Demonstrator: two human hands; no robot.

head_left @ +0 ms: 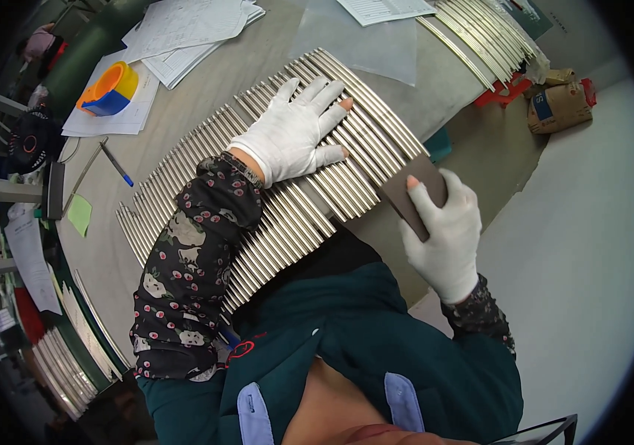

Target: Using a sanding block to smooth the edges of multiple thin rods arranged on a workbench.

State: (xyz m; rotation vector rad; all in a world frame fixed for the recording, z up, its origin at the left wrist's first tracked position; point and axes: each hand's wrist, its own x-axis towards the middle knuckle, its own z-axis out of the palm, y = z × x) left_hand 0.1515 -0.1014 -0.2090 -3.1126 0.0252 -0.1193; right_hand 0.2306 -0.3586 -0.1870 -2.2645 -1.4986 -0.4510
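Note:
Side by side across the table lies a wide row of shiny metal rods [280,230], their near ends reaching past the table's edge in front of me. My left hand [294,130], in a white glove with some bare fingertips, rests flat on the rods with its fingers spread. At the right end of the row, my right hand [447,230], gloved the same way, grips a flat grey-brown sanding block [424,185]. The block sits against or very close to the rod ends; exact contact is hard to tell. Part of the rods is hidden under my left forearm.
Paper sheets [183,33] and a yellow-and-blue tape ring [111,90] lie at the far left. A blue-capped pen [116,162] and a green note [79,215] are nearer. More rods [480,37] lie far right, above a red stool [501,93]. Brown sacks [560,106] stand on the floor.

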